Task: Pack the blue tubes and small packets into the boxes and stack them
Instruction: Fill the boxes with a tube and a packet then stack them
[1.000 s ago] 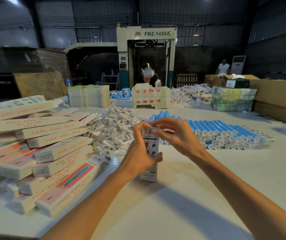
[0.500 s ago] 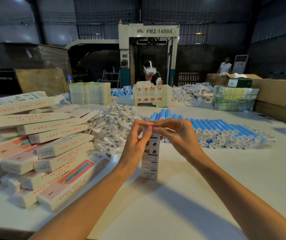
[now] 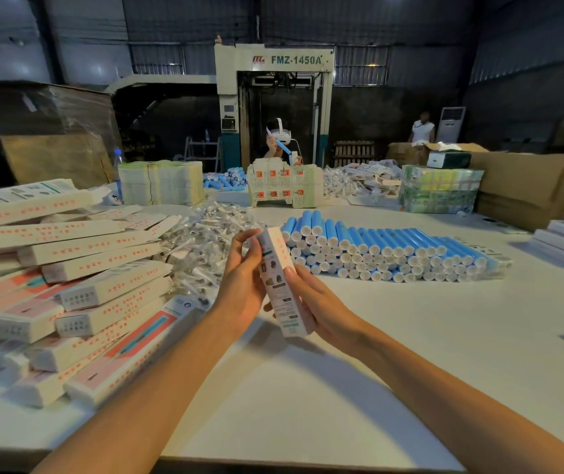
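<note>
I hold a long white box (image 3: 282, 285) with printed pictures between both hands, tilted above the table with its top leaning away and left. My left hand (image 3: 241, 285) grips its left side, fingers curled round the upper end. My right hand (image 3: 314, 302) cups its lower right side from beneath. A heap of blue tubes (image 3: 383, 249) with white caps lies just beyond on the right. Clear small packets (image 3: 205, 241) are piled beyond my left hand. Closed boxes (image 3: 79, 285) are stacked at the left.
The white table (image 3: 410, 354) spreads ahead. At its far side sit a bundle of flat cartons (image 3: 161, 183), an upright carton sheet (image 3: 285, 186), a wrapped green bundle (image 3: 439, 189) and brown cardboard boxes (image 3: 526, 186). A person with a headset (image 3: 279, 138) works opposite.
The box stood upright on the table with both hands at its top flap. Now it is lifted and tilted, and my right hand has dropped under its lower part.
</note>
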The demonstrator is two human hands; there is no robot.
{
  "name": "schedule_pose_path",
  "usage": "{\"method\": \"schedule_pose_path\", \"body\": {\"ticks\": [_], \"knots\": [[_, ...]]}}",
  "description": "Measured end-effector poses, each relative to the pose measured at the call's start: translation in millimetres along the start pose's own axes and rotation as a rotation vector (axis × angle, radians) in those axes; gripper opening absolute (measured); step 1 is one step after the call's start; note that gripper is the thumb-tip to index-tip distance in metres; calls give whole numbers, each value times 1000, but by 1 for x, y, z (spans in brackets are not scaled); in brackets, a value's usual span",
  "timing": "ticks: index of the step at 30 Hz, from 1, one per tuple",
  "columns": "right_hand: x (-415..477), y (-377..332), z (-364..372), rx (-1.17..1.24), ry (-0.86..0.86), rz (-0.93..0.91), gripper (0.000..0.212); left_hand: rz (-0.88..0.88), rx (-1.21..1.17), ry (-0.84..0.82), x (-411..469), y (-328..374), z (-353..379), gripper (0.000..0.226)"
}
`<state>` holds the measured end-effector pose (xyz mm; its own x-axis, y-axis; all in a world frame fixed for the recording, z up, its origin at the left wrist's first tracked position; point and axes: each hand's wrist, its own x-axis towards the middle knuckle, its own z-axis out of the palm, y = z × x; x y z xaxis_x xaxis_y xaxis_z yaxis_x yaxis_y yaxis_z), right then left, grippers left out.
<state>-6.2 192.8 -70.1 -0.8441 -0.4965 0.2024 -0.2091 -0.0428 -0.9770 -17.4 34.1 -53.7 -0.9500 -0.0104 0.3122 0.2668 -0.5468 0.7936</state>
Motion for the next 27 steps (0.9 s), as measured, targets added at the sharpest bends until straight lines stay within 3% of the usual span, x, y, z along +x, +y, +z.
{"method": "schedule_pose_path", "body": {"ticks": [2,8,12,18,27], "knots": [[-4,-4,3,-49,44,-7,47,42,152,-15,-1,-2,-1,19],[-40,-14,-28,-386,300,-75,38,275,936,-76,2,-18,-17,33],[-91,-13,-87,-669,531,-44,48,418,1365,-313,-2,-38,-25,31],[-189,-4,-177,-1301,911,201,40,413,1452,-501,-6,-46,-27,25],[-281,2,-241,-1787,979,525,39,354,1416,-589,-5,-46,-31,29]]}}
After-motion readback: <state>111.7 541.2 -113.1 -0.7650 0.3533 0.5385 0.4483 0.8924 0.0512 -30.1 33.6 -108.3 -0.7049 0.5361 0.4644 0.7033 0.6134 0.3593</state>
